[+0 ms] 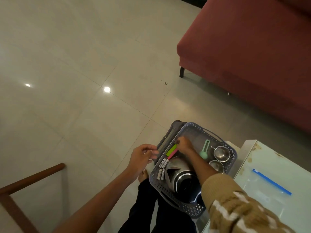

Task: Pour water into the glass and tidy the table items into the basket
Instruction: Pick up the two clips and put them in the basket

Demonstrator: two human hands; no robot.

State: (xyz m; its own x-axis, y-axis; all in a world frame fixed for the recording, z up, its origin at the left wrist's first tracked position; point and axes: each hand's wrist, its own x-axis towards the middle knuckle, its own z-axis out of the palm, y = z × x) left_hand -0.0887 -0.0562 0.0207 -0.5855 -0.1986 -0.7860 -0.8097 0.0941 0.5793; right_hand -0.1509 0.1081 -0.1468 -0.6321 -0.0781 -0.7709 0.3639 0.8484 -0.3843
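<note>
Basket (pixel 154 180) holds kettle (pixel 183 180), batteries (pixel 161 170), bowls (pixel 221 153)

Grey latticed basket (pixel 154 180), red sofa (pixel 244 47), blue strip (pixel 271 181), tan white-blotched sleeve (pixel 235 204).

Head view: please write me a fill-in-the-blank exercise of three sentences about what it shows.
1. The right hand reaches into the grey ____.
2. The scoop beside the steel bowls is ____ in colour.
3. On the table lies a clear bag with a ____ zip strip.
Missing words: basket, green, blue.
</note>
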